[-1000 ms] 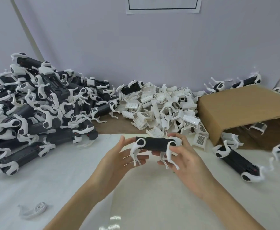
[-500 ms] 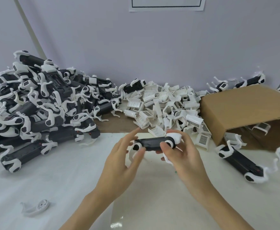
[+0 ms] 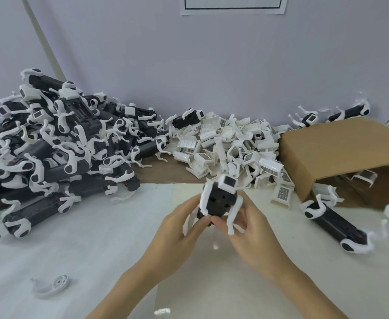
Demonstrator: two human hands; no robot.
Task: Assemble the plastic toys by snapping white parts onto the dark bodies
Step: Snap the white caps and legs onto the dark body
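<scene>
The big heap of assembled toys [image 3: 50, 153] fills the tabletop's [image 3: 73, 249] far left corner as before, with the pile of loose white parts [image 3: 230, 148] beside it along the far edge and the tipped cardboard box [image 3: 340, 153] toward the far right corner. What differs is the dark toy body [image 3: 220, 201]: half a second ago it lay crosswise between the hands; now it is turned end-on and upright, white head uppermost, above the tabletop's middle. The left hand [image 3: 177, 229] and right hand [image 3: 253, 229] hold it from both sides, thumbs seemingly meeting at its lower edge, though motion blur hides the fingertips. A loose white leg piece [image 3: 50, 284] lies near the front left.
</scene>
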